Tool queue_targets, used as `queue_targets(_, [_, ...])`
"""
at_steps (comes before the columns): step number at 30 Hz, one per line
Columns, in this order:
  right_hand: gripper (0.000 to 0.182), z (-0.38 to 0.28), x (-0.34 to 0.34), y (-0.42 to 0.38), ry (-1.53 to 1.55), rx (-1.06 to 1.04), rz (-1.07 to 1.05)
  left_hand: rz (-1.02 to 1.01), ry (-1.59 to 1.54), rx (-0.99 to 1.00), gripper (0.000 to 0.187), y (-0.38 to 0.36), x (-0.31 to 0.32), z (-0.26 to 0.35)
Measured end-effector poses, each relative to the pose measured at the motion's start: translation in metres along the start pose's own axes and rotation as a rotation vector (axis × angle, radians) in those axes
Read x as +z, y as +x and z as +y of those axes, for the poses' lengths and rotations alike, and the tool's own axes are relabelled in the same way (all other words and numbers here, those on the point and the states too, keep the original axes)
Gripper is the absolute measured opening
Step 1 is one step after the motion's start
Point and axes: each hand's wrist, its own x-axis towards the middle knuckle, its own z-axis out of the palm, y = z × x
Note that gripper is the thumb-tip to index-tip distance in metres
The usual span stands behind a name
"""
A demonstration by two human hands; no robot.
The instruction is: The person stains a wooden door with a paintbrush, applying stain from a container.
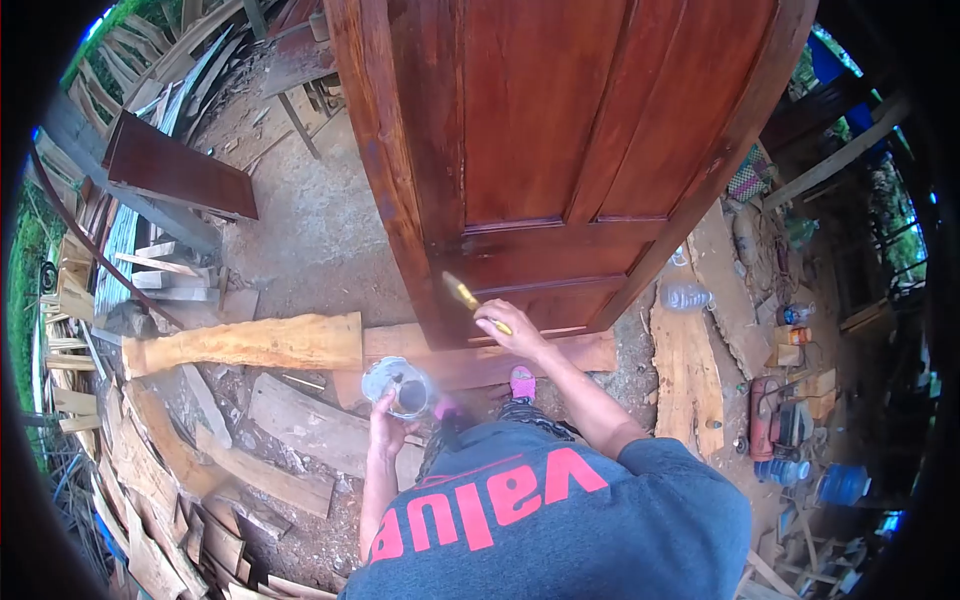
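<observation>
The right grip (509, 326) pinches a brush (465, 294) near the door (540, 130) ahead; floor (310, 225) opens past the door's left edge. The left grip (387, 430) clasps a cup (379, 382). Brush contact is unclear, door top cut off.

Head cam, facing fwd + down, wide fisheye

A grey, dusty floor (300, 240) spreads across the upper left of the frame, where a wooden worktop (298, 72) stands on thin legs. Rough planks (145, 475) crowd the lower left. Blue plastic jugs (843, 484) and a red tank (764, 420) sit at right. Daylit greenery (38, 330) shows along the left edge.
</observation>
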Motion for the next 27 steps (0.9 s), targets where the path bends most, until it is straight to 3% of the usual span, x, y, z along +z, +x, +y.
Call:
queue_targets(2, [0.017,-0.017,0.024,0.007,-0.203,-0.096,-0.393,0.027,-0.005,0.02,0.076,0.002,-0.011,0.005])
queue_targets(4, [0.017,-0.013,0.029,0.011,-0.121,-0.077,-0.415,0.042,-0.016,0.022,0.076,0.003,-0.02,0.011])
queue_targets(6, [0.016,-0.012,-0.005,0.028,-0.288,-0.048,-0.433,0.048,-0.028,0.044,0.075,0.004,-0.029,0.016])
queue_targets(8, [0.015,-0.063,-0.061,0.075,-0.645,-0.02,-0.545,0.044,-0.047,0.04,0.075,0.006,-0.037,0.019])
queue_targets(10, [0.013,-0.113,-0.107,0.129,-0.666,-0.097,-0.511,0.032,-0.049,0.03,0.075,0.008,-0.046,0.018])
queue_targets(12, [0.013,-0.209,-0.15,0.178,-0.766,-0.298,-0.325,-0.019,-0.081,-0.016,0.076,0.017,-0.053,0.018])
queue_targets(14, [0.015,-0.278,-0.181,0.209,-0.85,-0.575,0.054,-0.049,-0.092,-0.011,0.074,0.02,-0.051,0.022])
queue_targets(18, [0.01,-0.338,-0.198,0.239,-1.064,-1.024,0.829,-0.055,-0.114,0.04,0.079,0.021,-0.037,0.032])
queue_targets(20, [0.014,-0.305,-0.166,0.227,-0.951,-0.857,0.85,-0.055,-0.133,0.054,0.079,0.025,-0.039,0.032])
queue_targets(22, [0.019,-0.254,-0.111,0.194,-0.903,-0.671,0.531,-0.048,-0.16,0.07,0.079,0.024,-0.044,0.029])
queue_targets(24, [0.011,-0.184,-0.05,0.142,-0.781,-0.437,0.07,-0.051,-0.191,0.081,0.079,0.021,-0.048,0.028])
queue_targets(26, [0.009,-0.112,0.007,0.086,-0.559,-0.15,-0.307,-0.027,-0.219,0.096,0.077,0.017,-0.06,0.023])
queue_targets(27, [0.007,-0.076,0.033,0.057,-0.392,-0.009,-0.381,-0.013,-0.219,0.097,0.076,0.015,-0.066,0.02])
